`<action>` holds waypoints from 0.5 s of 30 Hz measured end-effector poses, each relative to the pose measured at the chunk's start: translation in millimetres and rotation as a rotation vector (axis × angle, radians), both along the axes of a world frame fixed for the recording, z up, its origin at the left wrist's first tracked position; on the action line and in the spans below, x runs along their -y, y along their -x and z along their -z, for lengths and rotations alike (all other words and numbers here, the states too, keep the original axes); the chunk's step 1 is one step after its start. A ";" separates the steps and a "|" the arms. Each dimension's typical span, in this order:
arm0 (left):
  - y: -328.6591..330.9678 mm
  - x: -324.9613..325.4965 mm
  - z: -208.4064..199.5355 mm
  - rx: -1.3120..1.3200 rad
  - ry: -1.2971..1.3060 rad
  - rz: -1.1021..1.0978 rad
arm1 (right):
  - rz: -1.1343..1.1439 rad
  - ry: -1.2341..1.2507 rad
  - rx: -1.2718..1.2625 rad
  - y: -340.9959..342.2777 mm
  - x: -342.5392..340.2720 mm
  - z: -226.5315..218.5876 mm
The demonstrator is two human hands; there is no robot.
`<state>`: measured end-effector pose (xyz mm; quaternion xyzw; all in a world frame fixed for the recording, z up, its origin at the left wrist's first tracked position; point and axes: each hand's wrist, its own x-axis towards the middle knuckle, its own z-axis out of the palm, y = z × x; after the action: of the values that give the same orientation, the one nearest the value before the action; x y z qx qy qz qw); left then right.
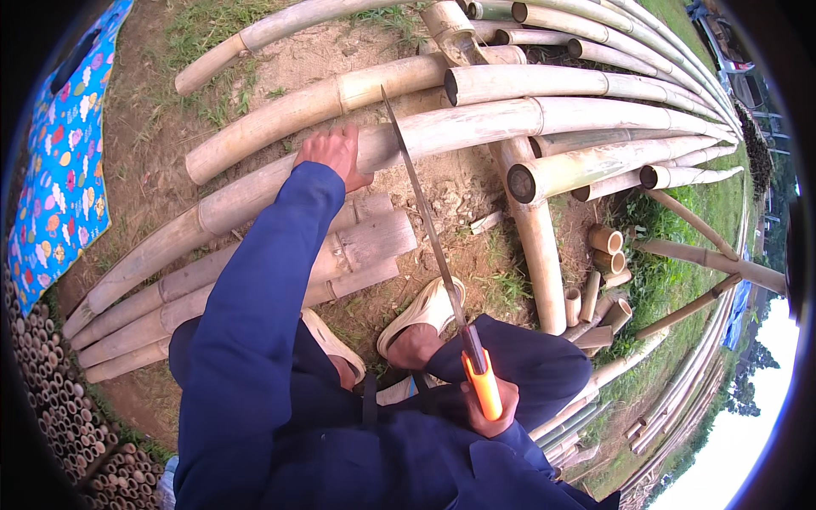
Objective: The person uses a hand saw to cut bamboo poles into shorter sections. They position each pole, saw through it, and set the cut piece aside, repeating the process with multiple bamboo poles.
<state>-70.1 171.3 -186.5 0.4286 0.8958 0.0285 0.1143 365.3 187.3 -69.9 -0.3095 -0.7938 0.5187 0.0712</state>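
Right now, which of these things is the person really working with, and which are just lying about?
In use:
left hand pressing on the long bamboo pole
right hand gripping the orange-handled saw, blade on that pole

Lying about:
short bamboo offcuts
bundle of thin cut tubes
patterned blue cloth

An outdoor bamboo-working yard is shown. Long cut bamboo poles (476, 127) are laid across bare earth and patchy grass (195, 42). Short sawn sections (605, 240) are scattered at the right, and stacked hollow tube ends (59, 399) are seen at the near left. A patterned cloth (68, 161) is spread at the far left.
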 end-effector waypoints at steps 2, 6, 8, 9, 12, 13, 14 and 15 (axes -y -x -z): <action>-0.4 -2.8 -2.1 0.013 0.016 -0.006 | 0.023 -0.016 -0.057 54.6 -26.8 7.4; 4.7 -11.7 -11.6 0.072 0.045 0.001 | 0.115 0.080 -0.137 149.4 -48.3 53.2; -4.4 -2.0 -12.1 0.067 0.060 -0.003 | 0.134 0.139 -0.044 100.2 -27.7 39.3; 2.6 -4.0 -14.5 0.041 0.049 -0.020 | 0.126 0.153 -0.021 77.0 -24.1 35.7; 0.4 2.8 -3.8 -0.027 0.001 -0.008 | 0.050 0.003 -0.011 1.0 1.2 -6.4; 0.7 1.7 -0.4 -0.007 0.008 -0.007 | 0.044 -0.026 0.006 -9.3 5.4 -9.6; 1.0 -1.2 -2.3 0.004 0.010 0.003 | 0.047 -0.042 0.026 9.6 -2.5 -15.9; 2.0 -3.4 -2.7 0.016 0.012 0.013 | 0.067 -0.010 -0.010 28.5 -10.1 -1.6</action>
<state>-72.1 174.7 -183.9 0.4334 0.8922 0.0259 0.1242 336.8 197.4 -68.3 -0.3331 -0.7853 0.5134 0.0939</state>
